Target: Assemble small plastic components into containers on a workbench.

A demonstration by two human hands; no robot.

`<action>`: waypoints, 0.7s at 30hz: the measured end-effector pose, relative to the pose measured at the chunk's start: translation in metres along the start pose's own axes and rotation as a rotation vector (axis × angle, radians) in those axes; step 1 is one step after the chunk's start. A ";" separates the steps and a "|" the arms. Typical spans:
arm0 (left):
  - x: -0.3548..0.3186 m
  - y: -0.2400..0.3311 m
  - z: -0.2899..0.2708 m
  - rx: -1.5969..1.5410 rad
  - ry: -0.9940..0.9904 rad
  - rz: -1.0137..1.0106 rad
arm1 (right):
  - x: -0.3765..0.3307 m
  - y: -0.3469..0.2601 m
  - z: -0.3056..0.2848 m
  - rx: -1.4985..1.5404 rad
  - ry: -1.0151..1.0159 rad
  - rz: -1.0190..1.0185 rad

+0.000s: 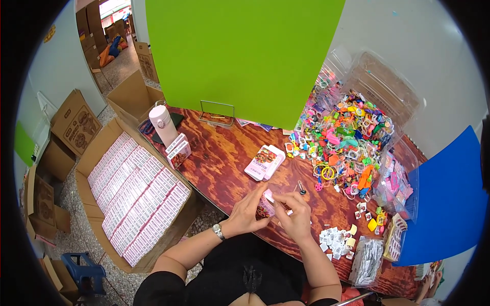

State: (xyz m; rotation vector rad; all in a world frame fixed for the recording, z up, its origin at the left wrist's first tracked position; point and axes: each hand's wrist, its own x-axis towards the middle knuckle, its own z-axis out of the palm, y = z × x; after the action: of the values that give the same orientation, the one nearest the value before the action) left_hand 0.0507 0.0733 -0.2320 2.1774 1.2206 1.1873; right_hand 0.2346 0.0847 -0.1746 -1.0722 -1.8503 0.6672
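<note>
Though partly hidden by fingers, small pink box [265, 205] gripped between left hand [248, 211] and right hand [294, 215].

The small pink box [265, 205] is mostly covered by the left hand [246, 213] and right hand [296, 217]. Pieces in the bright toy heap [347, 137] are too small to tell apart. The picture's lower edge cuts off both arms.
</note>
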 end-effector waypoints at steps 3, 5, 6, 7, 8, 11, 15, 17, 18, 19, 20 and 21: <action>-0.002 0.001 0.002 0.062 0.029 0.055 | -0.001 0.003 0.003 -0.012 -0.004 0.004; -0.004 0.001 0.004 0.105 0.057 0.098 | -0.002 0.002 0.006 -0.039 0.003 -0.018; -0.005 0.001 0.005 0.148 0.064 0.077 | -0.003 0.001 0.008 -0.048 0.011 -0.062; -0.006 0.002 0.006 0.190 0.072 0.056 | -0.004 0.001 0.010 -0.056 0.019 -0.107; -0.005 0.003 0.005 0.189 0.072 0.056 | -0.005 0.003 0.010 -0.057 0.019 -0.106; -0.003 0.008 0.004 0.211 0.081 0.064 | -0.012 0.008 0.013 -0.025 0.040 -0.102; -0.004 0.014 0.004 0.194 0.049 -0.036 | -0.021 0.008 0.019 0.050 0.133 0.018; -0.003 0.016 0.004 0.202 0.057 -0.020 | -0.024 0.008 0.022 0.080 0.163 0.058; -0.003 0.016 0.005 0.208 0.059 -0.013 | -0.025 0.008 0.023 -0.002 0.186 -0.021; -0.004 0.016 0.005 0.213 0.062 -0.007 | -0.026 0.008 0.024 -0.084 0.208 -0.099; -0.003 0.016 0.006 0.212 0.062 -0.007 | -0.028 0.007 0.025 -0.084 0.207 -0.099; -0.003 0.017 0.007 0.191 0.068 -0.019 | -0.030 0.005 0.026 -0.098 0.206 -0.125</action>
State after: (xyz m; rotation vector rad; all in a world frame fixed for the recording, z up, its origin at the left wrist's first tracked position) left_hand 0.0641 0.0620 -0.2265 2.2711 1.4334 1.1889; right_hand 0.2210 0.0605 -0.2037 -1.0367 -1.7686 0.3819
